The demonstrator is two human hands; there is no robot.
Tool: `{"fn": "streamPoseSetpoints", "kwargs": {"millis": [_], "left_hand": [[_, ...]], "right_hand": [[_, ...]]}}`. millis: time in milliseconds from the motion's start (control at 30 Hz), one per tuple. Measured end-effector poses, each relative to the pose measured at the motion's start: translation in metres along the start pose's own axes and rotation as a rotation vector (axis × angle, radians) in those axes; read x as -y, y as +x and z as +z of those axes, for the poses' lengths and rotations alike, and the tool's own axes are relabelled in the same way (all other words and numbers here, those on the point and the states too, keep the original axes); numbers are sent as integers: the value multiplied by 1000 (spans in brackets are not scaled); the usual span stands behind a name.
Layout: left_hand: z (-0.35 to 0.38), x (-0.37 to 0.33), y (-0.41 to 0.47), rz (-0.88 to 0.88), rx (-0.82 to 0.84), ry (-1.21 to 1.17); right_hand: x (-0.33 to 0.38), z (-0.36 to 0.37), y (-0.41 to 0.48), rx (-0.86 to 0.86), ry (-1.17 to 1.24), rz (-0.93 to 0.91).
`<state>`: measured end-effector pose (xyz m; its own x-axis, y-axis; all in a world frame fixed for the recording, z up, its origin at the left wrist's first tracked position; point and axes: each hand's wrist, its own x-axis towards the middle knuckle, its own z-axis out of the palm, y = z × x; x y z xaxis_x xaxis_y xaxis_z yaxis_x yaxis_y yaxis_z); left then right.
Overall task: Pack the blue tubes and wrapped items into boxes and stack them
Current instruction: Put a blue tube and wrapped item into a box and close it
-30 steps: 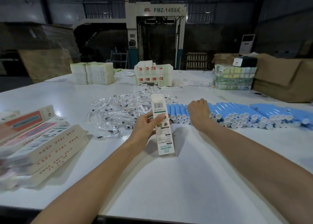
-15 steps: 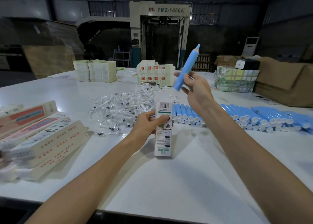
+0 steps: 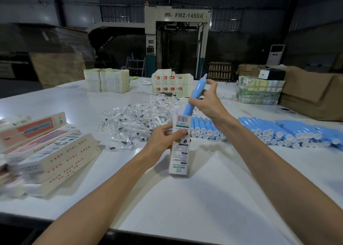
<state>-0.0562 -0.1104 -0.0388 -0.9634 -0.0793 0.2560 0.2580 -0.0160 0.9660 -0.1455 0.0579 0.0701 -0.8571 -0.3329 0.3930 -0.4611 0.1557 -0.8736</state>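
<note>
One slim white printed cardboard box [image 3: 180, 152] stands upright on the white table [image 3: 204, 198], gripped by the left hand [image 3: 163, 140]. One light-blue plastic tube [image 3: 194, 94], pinched in the right hand [image 3: 207, 103], is tilted with its lower end at the box top. Behind lie rows of blue tubes [image 3: 278, 131] and a heap of clear-wrapped items [image 3: 137, 120], too many to count. Stacked long boxes [image 3: 50, 152] lie at left.
</note>
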Motion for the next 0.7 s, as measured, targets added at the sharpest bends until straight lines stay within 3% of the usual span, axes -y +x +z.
{"fn": "streamPoseSetpoints", "kwargs": {"millis": [133, 367, 500, 700], "left_hand": [[1, -2, 0, 9, 2, 63], [4, -3, -3, 25, -66, 94], [3, -1, -4, 22, -129, 96], [-21, -1, 7, -19, -430, 88]], "right_hand": [[6, -3, 0, 158, -118, -14], [-20, 9, -11, 114, -367, -124], [-47, 21, -20, 78, -265, -164], [-80, 50, -11, -94, -176, -69]]}}
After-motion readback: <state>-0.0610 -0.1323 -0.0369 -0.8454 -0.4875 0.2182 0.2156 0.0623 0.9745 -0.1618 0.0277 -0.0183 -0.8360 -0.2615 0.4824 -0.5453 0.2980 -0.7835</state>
